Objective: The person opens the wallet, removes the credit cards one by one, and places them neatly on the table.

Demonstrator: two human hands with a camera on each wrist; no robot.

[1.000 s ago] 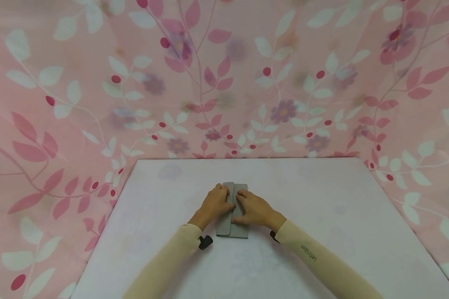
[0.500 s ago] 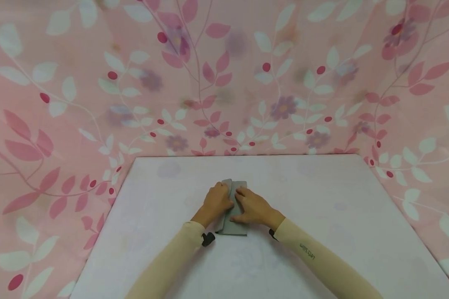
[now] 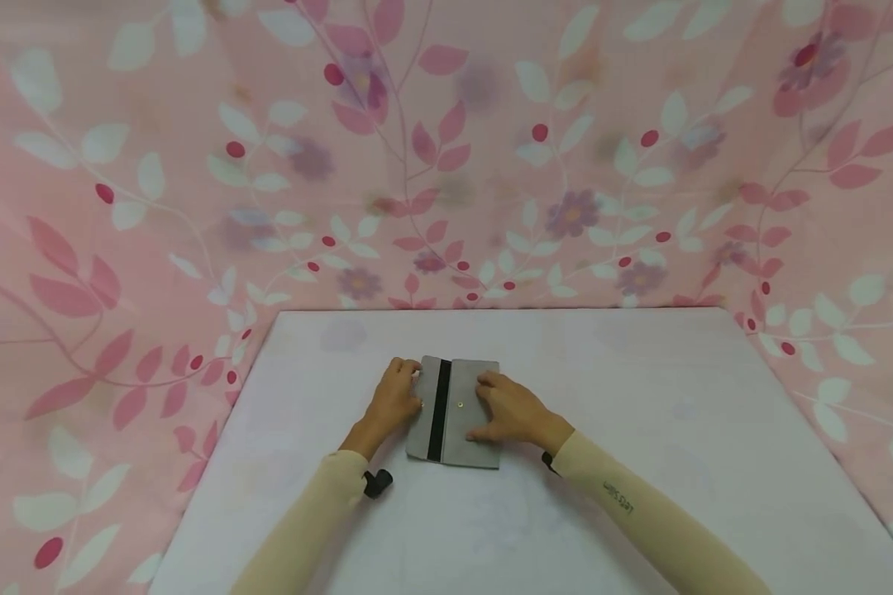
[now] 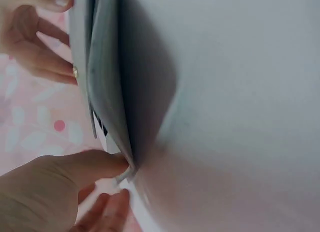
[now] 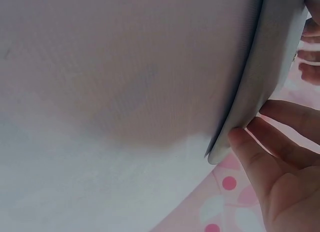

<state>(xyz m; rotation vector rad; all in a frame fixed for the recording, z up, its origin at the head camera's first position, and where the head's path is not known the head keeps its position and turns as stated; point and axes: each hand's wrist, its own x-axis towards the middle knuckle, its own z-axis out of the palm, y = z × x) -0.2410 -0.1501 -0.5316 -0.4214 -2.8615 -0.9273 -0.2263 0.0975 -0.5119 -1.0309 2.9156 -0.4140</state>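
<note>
While the left hand [image 3: 394, 403] apparently pinches the outer edge of the opened flap [image 3: 426, 426] of the grey wallet [image 3: 465, 423], its fingertips partly hidden, the right hand [image 3: 518, 413] has fingers spread, tips touching the wallet's body on the white table [image 3: 640, 388].

Grey case [image 4: 106, 66] partly beyond the left wrist view's top edge.

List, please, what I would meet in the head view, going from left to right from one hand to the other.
Left hand, wallet flap, black strip, gold stud, right hand.
</note>
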